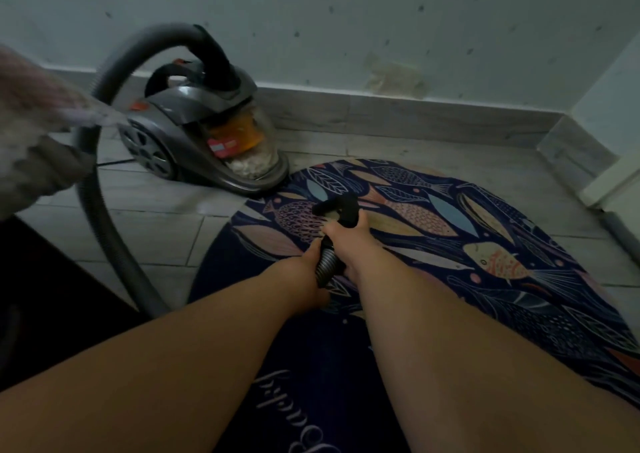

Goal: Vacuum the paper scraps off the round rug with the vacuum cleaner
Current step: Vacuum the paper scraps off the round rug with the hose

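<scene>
Grip: left hand (304,276) clenches ribbed hose (326,262); right hand (349,241) clasps black nozzle (341,210) over fish-patterned round rug (485,244).

1. Wall (346,19): pale bluish-white, dark-specked, across the top of the frame; discoloured patch (394,78) low, right of centre.
2. Skirting (381,113): grey, wood-look, turning a corner at the right.
3. Floor (156,224): grey wood-look tiles.
4. Dark furniture (41,296): lower left, detail unclear.
5. Light: dim.
</scene>
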The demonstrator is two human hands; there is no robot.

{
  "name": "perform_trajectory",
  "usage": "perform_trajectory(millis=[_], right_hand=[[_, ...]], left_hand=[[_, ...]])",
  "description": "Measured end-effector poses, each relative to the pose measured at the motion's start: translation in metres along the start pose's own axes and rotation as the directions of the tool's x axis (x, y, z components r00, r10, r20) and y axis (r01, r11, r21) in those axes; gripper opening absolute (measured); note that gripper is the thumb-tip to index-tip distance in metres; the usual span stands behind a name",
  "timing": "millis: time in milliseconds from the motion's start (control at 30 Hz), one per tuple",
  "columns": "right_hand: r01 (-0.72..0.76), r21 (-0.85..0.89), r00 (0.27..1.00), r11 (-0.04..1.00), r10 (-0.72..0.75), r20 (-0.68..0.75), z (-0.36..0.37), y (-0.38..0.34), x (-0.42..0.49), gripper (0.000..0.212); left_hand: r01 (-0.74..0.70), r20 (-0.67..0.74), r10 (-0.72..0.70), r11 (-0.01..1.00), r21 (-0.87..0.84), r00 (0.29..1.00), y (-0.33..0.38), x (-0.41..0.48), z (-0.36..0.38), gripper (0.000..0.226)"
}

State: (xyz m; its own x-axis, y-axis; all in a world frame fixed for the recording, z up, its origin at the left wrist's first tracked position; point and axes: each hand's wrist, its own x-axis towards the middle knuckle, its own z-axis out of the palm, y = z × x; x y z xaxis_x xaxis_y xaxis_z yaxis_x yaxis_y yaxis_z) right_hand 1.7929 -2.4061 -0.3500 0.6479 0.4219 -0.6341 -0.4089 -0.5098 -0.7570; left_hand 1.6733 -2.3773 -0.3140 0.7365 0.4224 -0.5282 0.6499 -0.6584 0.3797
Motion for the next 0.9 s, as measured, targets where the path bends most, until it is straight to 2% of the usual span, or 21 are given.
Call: perform_trajectory(millis=[233, 533, 667, 800, 900], right_hand=[[0.008, -0.079, 0.995, 0.997, 0.0, 0.096, 0.036, -0.005, -0.01, 0.097], [-0.037, -0.048, 0.973, 0.998, 0.047, 0.226, 0.04, -0.006, -0.013, 0.093], [-0.017, -0.108, 0.981, 0.994, 0.037, 0.188, 0.04, -0.007, -0.014, 0.092], [-0.02, -0.082, 0.984, 0.996, 0.034, 0.173, 0.017, -0.002, -0.01, 0.089], [-0.039, -0.074, 0.989, 0.997, 0.049, 0.137, -0.006, 0.002, -0.001, 0.101]], left_hand=[[0.077, -0.025, -0.078, 0.996, -0.042, 0.997, -0.028, -0.026, -0.01, 0.102], [0.086, -0.059, -0.09, 0.994, -0.07, 0.994, -0.033, -0.037, -0.008, 0.101], [0.074, -0.054, -0.078, 0.994, -0.086, 0.995, -0.029, -0.035, -0.007, 0.103], [0.064, -0.012, -0.065, 0.996, -0.064, 0.998, -0.011, -0.025, 0.001, 0.105], [0.018, 0.009, -0.018, 0.998, -0.052, 1.0, 0.01, -0.015, 0.006, 0.105]])
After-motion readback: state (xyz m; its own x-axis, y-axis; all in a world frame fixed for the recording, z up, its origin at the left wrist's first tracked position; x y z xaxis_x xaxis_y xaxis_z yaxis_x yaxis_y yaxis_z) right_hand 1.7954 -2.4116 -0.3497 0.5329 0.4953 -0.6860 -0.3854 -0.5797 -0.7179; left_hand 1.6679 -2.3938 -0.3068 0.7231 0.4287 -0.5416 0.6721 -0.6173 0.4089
